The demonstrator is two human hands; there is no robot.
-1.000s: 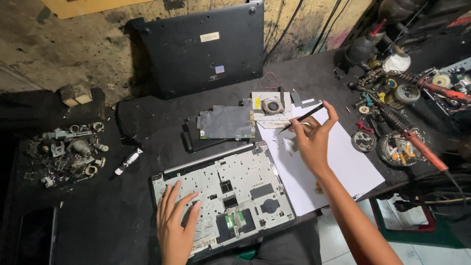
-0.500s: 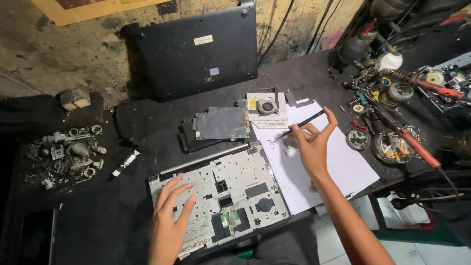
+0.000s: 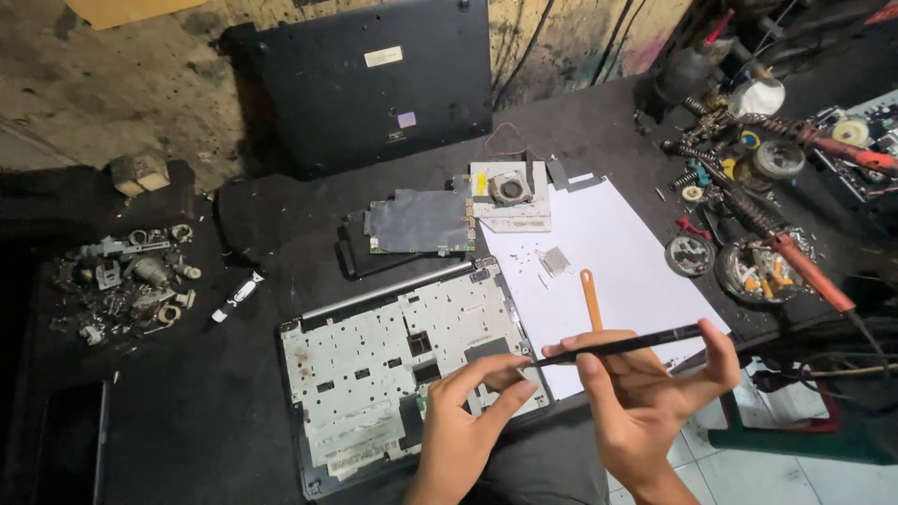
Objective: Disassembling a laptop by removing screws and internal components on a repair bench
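Observation:
My right hand (image 3: pixel 645 393) holds a thin black rod-like tool (image 3: pixel 622 345) level, near the table's front edge. My left hand (image 3: pixel 463 421) pinches the tool's left tip with thumb and fingers, above the lower right corner of an opened laptop shell (image 3: pixel 374 365). The shell lies with its pale metal inner plate upward. Just beyond my hands an orange-handled tool (image 3: pixel 591 297) lies on a white paper sheet (image 3: pixel 608 252), along with small screws and a little finned heatsink (image 3: pixel 557 261).
A circuit board (image 3: pixel 416 223) and a fan unit (image 3: pixel 510 194) lie behind the shell. A black laptop cover (image 3: pixel 365 84) leans on the wall. Metal scrap (image 3: pixel 126 281) sits left. Soldering irons, solder spools and clutter (image 3: pixel 767 215) fill the right side.
My right hand drew back from the paper toward me with the black tool. My left hand lifted off the laptop shell and took hold of the tool's tip. The view shifted nearer.

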